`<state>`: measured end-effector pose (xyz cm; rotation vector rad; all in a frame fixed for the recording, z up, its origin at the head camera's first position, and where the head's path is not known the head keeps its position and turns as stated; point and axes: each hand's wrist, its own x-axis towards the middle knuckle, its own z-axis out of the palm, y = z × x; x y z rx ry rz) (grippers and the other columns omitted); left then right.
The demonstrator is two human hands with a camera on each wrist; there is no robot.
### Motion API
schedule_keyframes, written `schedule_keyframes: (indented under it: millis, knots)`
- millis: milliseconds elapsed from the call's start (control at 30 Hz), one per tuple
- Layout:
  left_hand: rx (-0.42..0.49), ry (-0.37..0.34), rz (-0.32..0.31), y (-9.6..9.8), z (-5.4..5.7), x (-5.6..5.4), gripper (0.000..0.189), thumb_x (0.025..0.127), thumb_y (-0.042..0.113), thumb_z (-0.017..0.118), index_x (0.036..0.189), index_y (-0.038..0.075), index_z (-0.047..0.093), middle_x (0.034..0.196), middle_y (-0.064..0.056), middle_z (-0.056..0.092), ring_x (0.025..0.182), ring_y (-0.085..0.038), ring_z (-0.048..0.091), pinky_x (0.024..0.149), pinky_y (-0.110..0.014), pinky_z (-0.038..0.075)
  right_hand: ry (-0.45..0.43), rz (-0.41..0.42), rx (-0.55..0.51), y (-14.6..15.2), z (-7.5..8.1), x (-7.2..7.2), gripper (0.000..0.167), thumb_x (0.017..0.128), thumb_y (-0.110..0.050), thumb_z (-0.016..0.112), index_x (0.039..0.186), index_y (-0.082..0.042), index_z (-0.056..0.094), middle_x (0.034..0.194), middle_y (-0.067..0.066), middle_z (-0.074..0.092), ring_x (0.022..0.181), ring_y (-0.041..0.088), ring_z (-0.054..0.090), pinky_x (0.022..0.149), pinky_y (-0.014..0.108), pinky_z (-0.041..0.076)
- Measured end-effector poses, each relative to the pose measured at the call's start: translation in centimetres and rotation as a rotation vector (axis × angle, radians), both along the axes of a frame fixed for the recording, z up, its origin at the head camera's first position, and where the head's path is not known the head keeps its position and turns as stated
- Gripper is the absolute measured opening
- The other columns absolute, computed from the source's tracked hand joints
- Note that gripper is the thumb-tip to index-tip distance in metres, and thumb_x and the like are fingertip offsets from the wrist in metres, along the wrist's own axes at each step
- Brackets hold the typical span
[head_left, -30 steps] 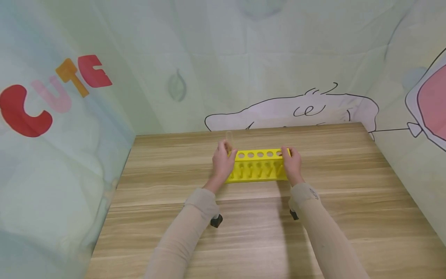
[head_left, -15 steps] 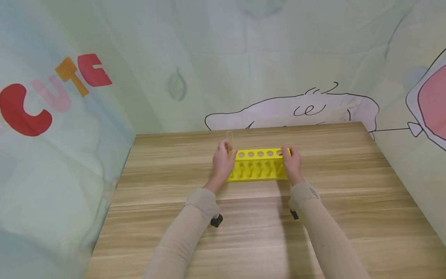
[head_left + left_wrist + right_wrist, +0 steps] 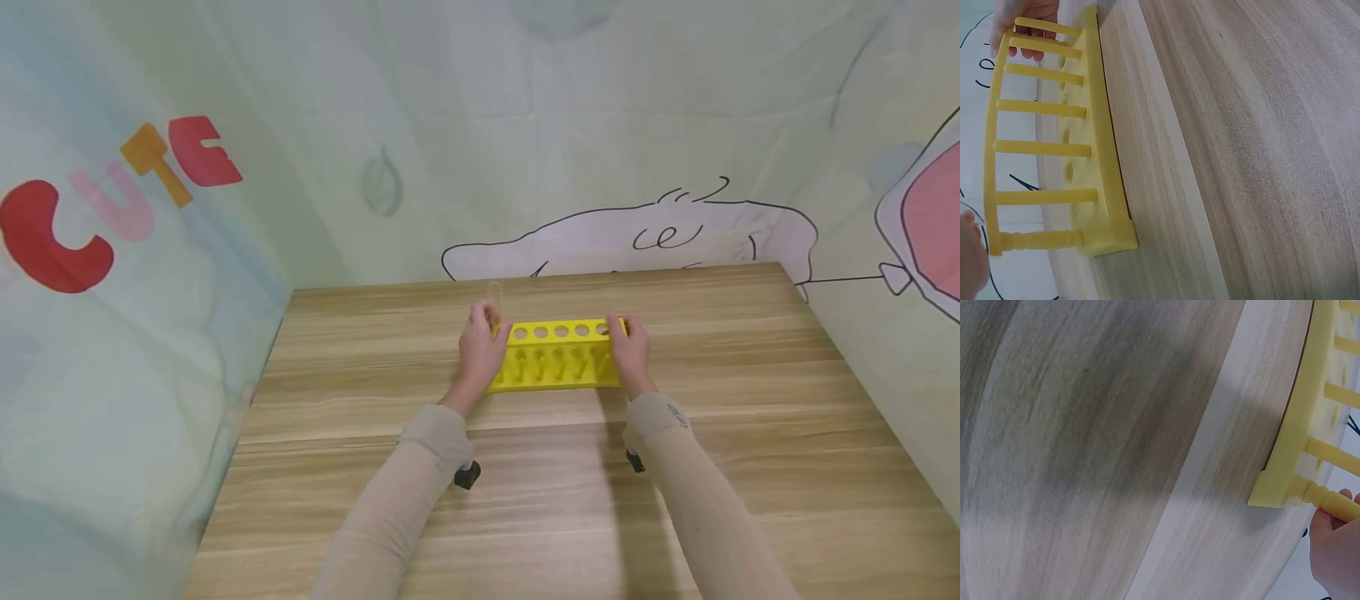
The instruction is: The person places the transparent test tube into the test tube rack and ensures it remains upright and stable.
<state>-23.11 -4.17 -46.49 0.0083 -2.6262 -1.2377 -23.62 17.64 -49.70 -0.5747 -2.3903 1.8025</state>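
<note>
A yellow test tube rack stands upright on the table, with a row of round holes in its top and a row of pegs. At its left end is my left hand, which pinches a clear test tube; the tube's upper part rises above the fingers and its lower part is hidden. My right hand grips the right end of the rack, thumb on the top. In the right wrist view, the fingers of the right hand are at the end post. Only part of the left hand shows in the left wrist view.
The wood-grain table runs back to a printed cloth hanging behind it, with another at the left. Black wrist cameras sit under both sleeves.
</note>
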Motion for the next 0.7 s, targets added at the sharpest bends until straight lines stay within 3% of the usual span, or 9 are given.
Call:
schedule_keyframes:
  millis: [233, 700]
  knots:
    - [0.047, -0.031, 0.006, -0.16, -0.13, 0.04, 0.036, 0.084, 0.024, 0.059, 0.11, 0.01, 0.039, 0.101, -0.005, 0.053, 0.102, -0.02, 0.054, 0.089, -0.03, 0.047, -0.004, 0.003, -0.019, -0.03, 0.09, 0.04, 0.045, 0.09, -0.044, 0.04, 0.106, -0.003, 0.05, 0.103, 0.011, 0.054, 0.091, 0.018, 0.046, 0.076, 0.024, 0.039]
    - [0.034, 0.015, 0.005, -0.5, -0.54, 0.6, 0.051, 0.081, 0.024, 0.062, 0.123, 0.012, 0.035, 0.114, -0.006, 0.051, 0.107, -0.018, 0.051, 0.096, -0.028, 0.042, -0.003, -0.002, -0.018, 0.02, -0.1, -0.1, 0.039, 0.091, -0.037, 0.042, 0.106, -0.002, 0.049, 0.104, 0.013, 0.054, 0.093, 0.021, 0.046, 0.079, 0.026, 0.038]
